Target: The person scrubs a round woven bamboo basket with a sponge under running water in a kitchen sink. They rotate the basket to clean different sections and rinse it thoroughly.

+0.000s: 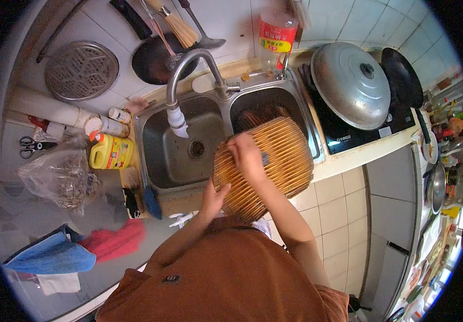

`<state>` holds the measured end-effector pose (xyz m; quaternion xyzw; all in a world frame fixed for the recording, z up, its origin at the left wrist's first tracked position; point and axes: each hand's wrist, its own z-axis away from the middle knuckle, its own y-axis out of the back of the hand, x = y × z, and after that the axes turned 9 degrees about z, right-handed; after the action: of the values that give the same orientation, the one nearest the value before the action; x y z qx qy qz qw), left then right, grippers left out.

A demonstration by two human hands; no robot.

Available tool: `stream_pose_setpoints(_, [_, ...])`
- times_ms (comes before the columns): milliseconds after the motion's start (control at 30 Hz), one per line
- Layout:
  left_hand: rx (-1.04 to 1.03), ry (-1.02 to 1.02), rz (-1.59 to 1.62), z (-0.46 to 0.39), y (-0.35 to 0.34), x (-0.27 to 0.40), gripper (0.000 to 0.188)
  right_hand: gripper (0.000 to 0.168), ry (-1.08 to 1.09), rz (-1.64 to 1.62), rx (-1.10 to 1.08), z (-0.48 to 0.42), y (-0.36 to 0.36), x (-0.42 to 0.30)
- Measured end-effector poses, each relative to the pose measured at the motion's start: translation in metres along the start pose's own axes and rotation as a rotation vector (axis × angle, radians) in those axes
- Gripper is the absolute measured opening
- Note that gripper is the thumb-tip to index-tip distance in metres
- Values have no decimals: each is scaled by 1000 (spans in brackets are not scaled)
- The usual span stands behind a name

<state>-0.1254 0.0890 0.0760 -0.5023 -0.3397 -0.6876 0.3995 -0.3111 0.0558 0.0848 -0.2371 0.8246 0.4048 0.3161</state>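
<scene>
A round mat of thin brown slats (284, 157), apparently bamboo or reed stalks, is held tilted above the front of the double sink. My left hand (214, 197) grips its lower left edge, thumb on the upper face. Over the mat's upper left part, my right hand (247, 155) has its fingers bent and blurred; whether they pinch anything is unclear. A small dark patch (265, 158) shows beside the right wrist. The right basin (255, 96) is partly hidden by the mat, with blurred brown strands (265, 116) inside it.
Left of the mat lies the left basin (167, 149) under a curved faucet (174, 80). A yellow detergent bottle (113, 151) and a plastic bag (60, 175) stand farther left. Right of the sink, a large domed metal lid (348, 84) sits on a black cooktop (360, 139).
</scene>
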Motion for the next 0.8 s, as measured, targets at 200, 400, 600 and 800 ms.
stream_pose_setpoints(200, [-23,62,177,2,0,-3,40,15,-152,303,-13,1,5,42])
stream_pose_setpoints(400, [9,-107,64,-6,3,-10,37,19,72,-1,-143,24,-2,-47])
stream_pose_setpoints(600, [-27,45,67,1,0,9,36,11,-193,247,36,30,-10,54])
stream_pose_setpoints(800, [-18,-56,150,-7,9,-18,40,14,14,-7,-131,42,-1,-41])
